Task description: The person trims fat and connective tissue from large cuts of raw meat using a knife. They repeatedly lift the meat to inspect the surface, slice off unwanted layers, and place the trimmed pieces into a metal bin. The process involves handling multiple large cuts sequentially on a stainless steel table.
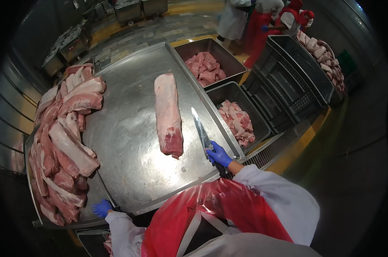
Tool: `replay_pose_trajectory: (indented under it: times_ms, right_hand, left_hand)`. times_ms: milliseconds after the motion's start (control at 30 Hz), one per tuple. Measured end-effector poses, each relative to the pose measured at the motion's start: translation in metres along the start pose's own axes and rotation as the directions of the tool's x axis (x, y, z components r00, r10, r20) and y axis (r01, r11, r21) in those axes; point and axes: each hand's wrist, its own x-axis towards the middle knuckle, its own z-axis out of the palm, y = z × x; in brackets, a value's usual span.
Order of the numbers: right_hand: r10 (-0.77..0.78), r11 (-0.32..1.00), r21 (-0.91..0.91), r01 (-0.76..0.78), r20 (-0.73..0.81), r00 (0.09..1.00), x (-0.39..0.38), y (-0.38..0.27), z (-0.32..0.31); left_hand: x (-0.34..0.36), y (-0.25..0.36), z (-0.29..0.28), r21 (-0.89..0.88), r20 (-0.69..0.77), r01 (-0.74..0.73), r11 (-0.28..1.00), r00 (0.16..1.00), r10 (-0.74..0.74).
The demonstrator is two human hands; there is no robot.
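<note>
In my right hand [220,154], gloved in blue, is a knife [199,126]; the fingers wrap round it and its long blade points away over the steel table. A black handle end shows below the hand. Left of the blade lies a long pork loin [168,113], pale fat along most of its top and darker red meat at the near end. My left hand [102,208], also in a blue glove, is low by the front left edge of the table, beside a heap of pork loins [65,145]. It seems to hold nothing, its fingers apart.
Along the right side stand a grey bin with meat pieces [206,68] and a dark crate with pale trimmings [237,122]. Stacked black crates [284,81] are beyond, near more meat [324,60]. Several people [269,19] work at the back right. Metal carts [70,47] stand far left.
</note>
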Motion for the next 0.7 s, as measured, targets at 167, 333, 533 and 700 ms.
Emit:
replay_pose_trajectory:
  times_ms: [167,333,533,700]
  right_hand:
    - [0.055,0.986,-0.161,-0.032,0.137,0.989,0.001,-0.042,0.042]
    - [0.046,0.979,-0.203,-0.019,0.131,0.99,-0.021,-0.068,0.07]
    - [0.051,0.93,-0.362,0.065,0.3,0.953,-0.007,-0.091,0.097]
    - [0.164,0.907,-0.418,0.057,0.473,0.866,0.009,-0.106,0.131]
  left_hand:
    - [0.009,-0.037,-0.011,-0.104,0.086,-0.149,0.983,0.984,0.158]
    - [-0.09,0.002,-0.029,-0.292,0.026,-0.491,0.821,0.854,0.52]
    - [-0.118,-0.027,0.025,-0.269,-0.128,-0.605,0.749,0.793,0.595]
    - [-0.153,0.002,0.022,-0.87,0.087,-0.315,0.379,0.658,0.748]
